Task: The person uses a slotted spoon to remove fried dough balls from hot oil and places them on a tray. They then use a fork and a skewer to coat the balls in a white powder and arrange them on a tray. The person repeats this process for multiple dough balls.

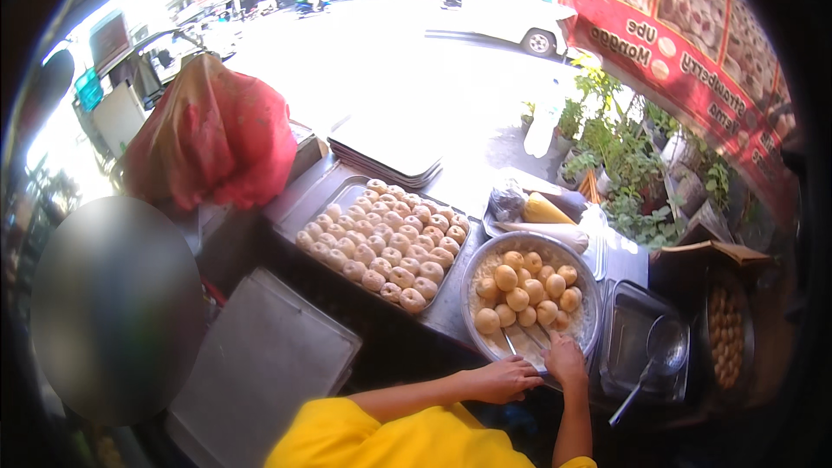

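While the right hand (pixel 566 360) has its grip closed on metal tongs (pixel 509 343), round buns (pixel 517 298) sit piled in the bowl (pixel 591 340).
At the bowl's near rim curls the left hand (pixel 501 380); whether it holds anything, I cannot tell. Left of the bowl, a tray (pixel 341 198) of dusted buns (pixel 391 256) stands on the tabletop (pixel 452 316); right of the bowl, a pan (pixel 626 329) bears a ladle (pixel 667 347).

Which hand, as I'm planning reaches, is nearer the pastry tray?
Left. The left hand is right of the tray; the right hand is farther right, at the bowl's rim.
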Available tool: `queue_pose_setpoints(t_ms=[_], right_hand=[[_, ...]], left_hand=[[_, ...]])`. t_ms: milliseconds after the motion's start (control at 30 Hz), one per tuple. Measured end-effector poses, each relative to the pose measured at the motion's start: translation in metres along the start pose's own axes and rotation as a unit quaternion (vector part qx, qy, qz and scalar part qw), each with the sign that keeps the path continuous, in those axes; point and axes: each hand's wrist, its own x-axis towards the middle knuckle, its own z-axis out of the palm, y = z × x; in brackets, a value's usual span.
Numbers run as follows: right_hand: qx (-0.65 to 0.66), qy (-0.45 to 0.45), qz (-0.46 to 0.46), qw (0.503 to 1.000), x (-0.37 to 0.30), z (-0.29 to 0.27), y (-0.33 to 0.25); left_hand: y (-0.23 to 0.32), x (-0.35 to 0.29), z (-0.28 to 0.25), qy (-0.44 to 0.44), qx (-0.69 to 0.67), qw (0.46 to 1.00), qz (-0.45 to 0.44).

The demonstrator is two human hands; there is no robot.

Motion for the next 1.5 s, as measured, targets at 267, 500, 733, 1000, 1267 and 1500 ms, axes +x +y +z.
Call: queue_pose_setpoints(t_ms=[267,500,733,1000,1267,1500], right_hand=[[-0.078,-0.025,0.022,0.996,0.026,0.021,-0.003],[-0.060,-0.020,0.035,0.997,0.030,0.034,0.007],[-0.072,0.011,-0.016,0.997,0.026,0.029,0.011],[-0.100,-0.038,0.012,0.994,0.041,-0.034,-0.016],[-0.209,-0.063,-0.046,0.975,0.000,-0.093,0.007],[-0.139,-0.041,-0.016,0.989,-0.028,-0.047,0.022]], left_hand=[[-0.008,-0.006,0.022,0.048,0.005,0.999,-0.020],[-0.011,-0.002,0.029,0.097,0.031,0.995,0.013],[-0.009,0.004,0.022,0.107,0.028,0.994,0.010],[-0.025,0.011,-0.040,0.245,-0.068,0.967,-0.020],[-0.030,-0.014,-0.100,0.389,-0.296,0.867,-0.099],[-0.025,-0.020,-0.101,0.405,-0.412,0.814,-0.053]])
